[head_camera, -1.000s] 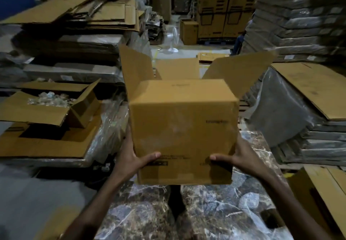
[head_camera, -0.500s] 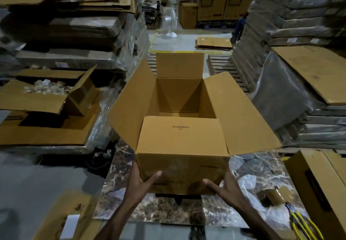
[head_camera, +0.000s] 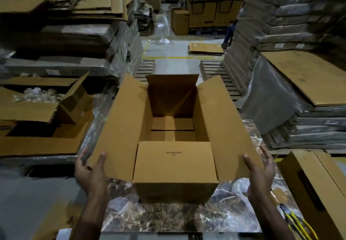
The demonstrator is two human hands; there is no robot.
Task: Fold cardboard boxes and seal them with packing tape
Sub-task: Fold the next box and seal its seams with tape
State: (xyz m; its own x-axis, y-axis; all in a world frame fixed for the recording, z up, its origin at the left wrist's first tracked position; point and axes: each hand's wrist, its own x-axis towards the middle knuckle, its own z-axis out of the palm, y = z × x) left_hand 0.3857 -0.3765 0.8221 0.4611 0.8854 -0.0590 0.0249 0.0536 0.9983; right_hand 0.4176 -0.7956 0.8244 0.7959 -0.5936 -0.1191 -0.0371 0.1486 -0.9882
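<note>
A brown cardboard box (head_camera: 176, 191) stands upright on the marbled table (head_camera: 179, 219) with its top open and all flaps spread outward. My left hand (head_camera: 89, 172) grips the near corner of the long left flap (head_camera: 119, 127), thumb on top. On the other side, my right hand (head_camera: 260, 172) holds the near corner of the long right flap (head_camera: 226, 123) the same way. The near short flap (head_camera: 174, 161) lies flat toward me, and the far short flap (head_camera: 172, 82) stands up. No packing tape is clearly visible.
An open box of clear plastic bits (head_camera: 37, 97) sits on flat cardboard at left. Stacks of flattened cartons (head_camera: 61, 24) rise left and right. A closed carton (head_camera: 318, 189) and yellow cables (head_camera: 299, 224) lie at right. Pallets (head_camera: 221, 75) and a fan (head_camera: 162, 32) stand beyond.
The box came down from in front of me onto the table, open side up. My hands moved from its front wall out to the two long side flaps.
</note>
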